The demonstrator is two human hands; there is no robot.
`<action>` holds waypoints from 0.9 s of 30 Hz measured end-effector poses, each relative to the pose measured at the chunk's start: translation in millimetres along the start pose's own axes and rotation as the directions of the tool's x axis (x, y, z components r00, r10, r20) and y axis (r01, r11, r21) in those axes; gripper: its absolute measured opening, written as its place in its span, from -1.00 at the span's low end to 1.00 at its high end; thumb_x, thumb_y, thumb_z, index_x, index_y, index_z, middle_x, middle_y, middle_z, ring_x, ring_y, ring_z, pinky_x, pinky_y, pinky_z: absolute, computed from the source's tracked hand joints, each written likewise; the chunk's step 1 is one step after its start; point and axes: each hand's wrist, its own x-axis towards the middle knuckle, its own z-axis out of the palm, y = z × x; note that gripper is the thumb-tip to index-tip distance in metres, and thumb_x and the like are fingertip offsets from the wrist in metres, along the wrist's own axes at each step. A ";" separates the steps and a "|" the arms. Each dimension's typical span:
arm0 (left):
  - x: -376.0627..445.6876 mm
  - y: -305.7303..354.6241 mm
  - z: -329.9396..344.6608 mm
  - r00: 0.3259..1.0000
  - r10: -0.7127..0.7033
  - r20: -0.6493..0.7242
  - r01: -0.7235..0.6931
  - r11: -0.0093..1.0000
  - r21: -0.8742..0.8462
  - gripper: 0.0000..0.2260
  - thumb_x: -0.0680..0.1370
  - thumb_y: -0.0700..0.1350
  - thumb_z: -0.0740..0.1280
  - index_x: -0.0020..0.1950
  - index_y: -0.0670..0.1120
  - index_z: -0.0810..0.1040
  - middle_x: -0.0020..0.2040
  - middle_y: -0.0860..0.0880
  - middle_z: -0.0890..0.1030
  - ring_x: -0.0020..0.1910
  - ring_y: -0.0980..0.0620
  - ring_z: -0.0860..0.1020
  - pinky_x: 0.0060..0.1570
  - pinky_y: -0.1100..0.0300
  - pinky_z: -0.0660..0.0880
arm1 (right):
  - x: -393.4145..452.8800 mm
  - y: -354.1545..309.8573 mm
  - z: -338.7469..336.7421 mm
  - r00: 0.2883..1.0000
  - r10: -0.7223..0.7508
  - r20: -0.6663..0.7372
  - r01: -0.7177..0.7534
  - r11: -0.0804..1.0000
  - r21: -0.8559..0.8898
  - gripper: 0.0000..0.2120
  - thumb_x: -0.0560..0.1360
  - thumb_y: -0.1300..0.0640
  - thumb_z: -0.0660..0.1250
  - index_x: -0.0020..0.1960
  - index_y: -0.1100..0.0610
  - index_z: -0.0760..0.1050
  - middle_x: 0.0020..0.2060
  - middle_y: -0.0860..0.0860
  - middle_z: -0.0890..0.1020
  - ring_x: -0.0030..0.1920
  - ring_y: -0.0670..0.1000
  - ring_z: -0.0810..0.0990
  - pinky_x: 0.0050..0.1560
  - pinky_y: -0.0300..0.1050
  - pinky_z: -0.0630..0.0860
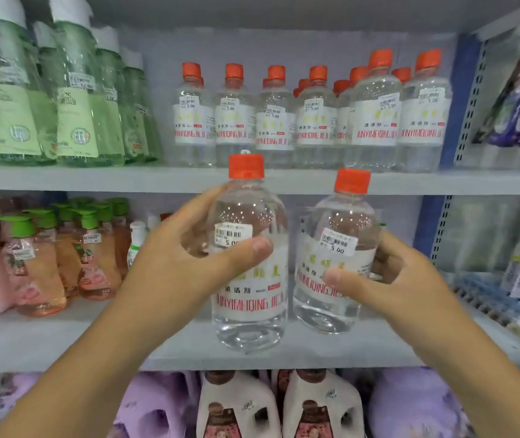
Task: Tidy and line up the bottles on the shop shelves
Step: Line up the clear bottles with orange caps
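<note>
Item: two clear orange-capped bottles, held in front of the middle shelf edge point(62, 180), below the matching row point(312, 118); likely headed there to fill the line.
Left hand point(176, 263): fingers curled round the left bottle point(249, 298), thumb across the label.
Right hand point(400, 276): same wrap grip on the right bottle point(331, 298), tilted slightly.

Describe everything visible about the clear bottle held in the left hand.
The clear bottle looks like transparent plastic filled with colourless liquid, topped by an orange-red cap. It has a white label with red lettering and a small price sticker reading 5.00. It is upright, held in front of the shelves. The left hand grips its body, thumb across the front.
</note>
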 end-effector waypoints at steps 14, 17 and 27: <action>159.0 87.0 10.2 0.971 0.143 -0.193 -0.121 0.986 0.118 -0.47 0.35 0.28 0.56 0.28 0.25 0.57 0.08 0.20 0.70 0.04 0.20 0.68 0.04 0.12 0.64 | 116.5 -111.8 -45.7 0.967 -0.194 -0.167 0.159 0.967 -0.201 -0.57 0.28 -0.10 0.66 0.01 -0.18 0.50 -0.08 -0.22 0.70 -0.15 -0.30 0.66 -0.10 -0.27 0.59; 178.5 62.7 19.4 0.974 0.067 -0.216 -0.034 0.988 0.151 -0.37 0.31 0.30 0.57 0.33 0.22 0.52 0.19 0.17 0.65 0.14 0.12 0.64 0.08 0.12 0.61 | 134.6 -91.0 -45.4 0.974 -0.141 -0.180 0.091 0.961 -0.260 -0.54 0.27 -0.15 0.65 0.07 -0.14 0.53 -0.07 -0.20 0.69 -0.09 -0.20 0.68 -0.04 -0.15 0.62; 198.7 25.9 31.9 0.990 -0.070 -0.121 0.107 0.938 0.330 -0.27 0.40 0.30 0.52 0.50 0.19 0.35 0.18 0.33 0.49 0.01 0.32 0.53 -0.12 0.35 0.43 | 164.1 -73.2 -35.0 0.933 -0.321 -0.162 0.059 0.581 -0.811 -0.13 0.34 -0.39 0.47 0.51 -0.04 0.30 0.39 0.02 0.44 0.40 0.07 0.40 0.30 0.03 0.46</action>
